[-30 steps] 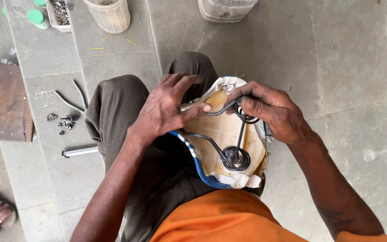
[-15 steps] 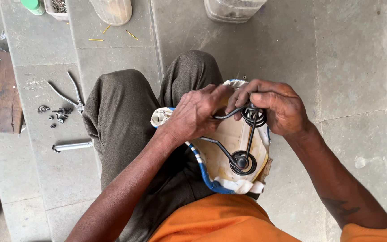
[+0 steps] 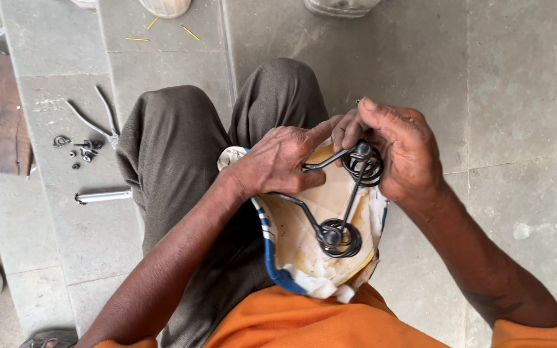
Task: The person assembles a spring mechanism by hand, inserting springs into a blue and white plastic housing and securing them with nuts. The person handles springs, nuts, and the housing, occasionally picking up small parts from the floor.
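Upturned bicycle saddle (image 3: 304, 238) on lap, centre frame: left hand (image 3: 278, 161) clamps its wire frame (image 3: 320, 161), right hand (image 3: 398, 151) closed around upper coil spring (image 3: 363, 166); lower spring (image 3: 338, 237) seated, pliers (image 3: 95, 119) and loose bolts (image 3: 82, 151) unused upper left.

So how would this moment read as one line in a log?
left hand: gripping saddle wire frame | right hand: pinching upper coil spring | upturned bicycle saddle: on lap | pliers, small bolts: on floor
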